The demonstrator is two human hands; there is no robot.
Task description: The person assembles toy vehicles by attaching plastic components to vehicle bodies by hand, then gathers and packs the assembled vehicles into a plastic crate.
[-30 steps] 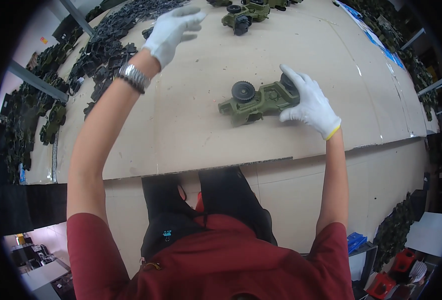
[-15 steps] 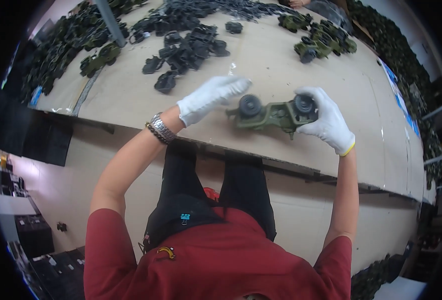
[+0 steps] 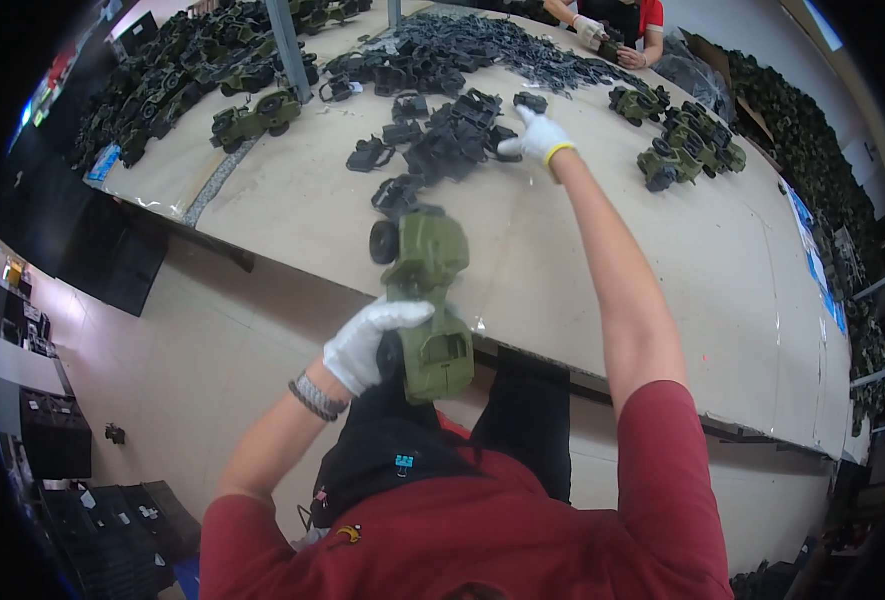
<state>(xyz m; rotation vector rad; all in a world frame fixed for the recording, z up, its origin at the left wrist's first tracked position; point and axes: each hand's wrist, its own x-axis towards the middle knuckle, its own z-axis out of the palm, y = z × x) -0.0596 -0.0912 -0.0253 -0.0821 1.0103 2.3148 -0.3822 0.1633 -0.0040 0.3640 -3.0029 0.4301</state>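
A green toy jeep (image 3: 435, 250) with dark wheels is gripped by my gloved left hand (image 3: 371, 345), its fingers closed around the middle. It is held lengthwise over the table's front edge, its green body facing up and its near end above my lap. Farther up the table my gloved right hand (image 3: 545, 138) is stretched out, thumb and fingers apart. Its fingertips are close to a small dark plastic part (image 3: 533, 102); whether they touch it I cannot tell. Just left of that hand lies a heap of dark plastic parts (image 3: 453, 135).
Several green toy jeeps (image 3: 693, 150) stand on the right of the table (image 3: 563, 260). One more toy jeep (image 3: 255, 120) sits at the left, beside a grey post (image 3: 288, 50) and a large pile. Across the table a co-worker's gloved hand (image 3: 591, 32) handles a dark object.
The jeep has gone from lying wheels-up under my right hand to being held lengthwise in my left. My right hand has let go and reached forward to the dark parts.
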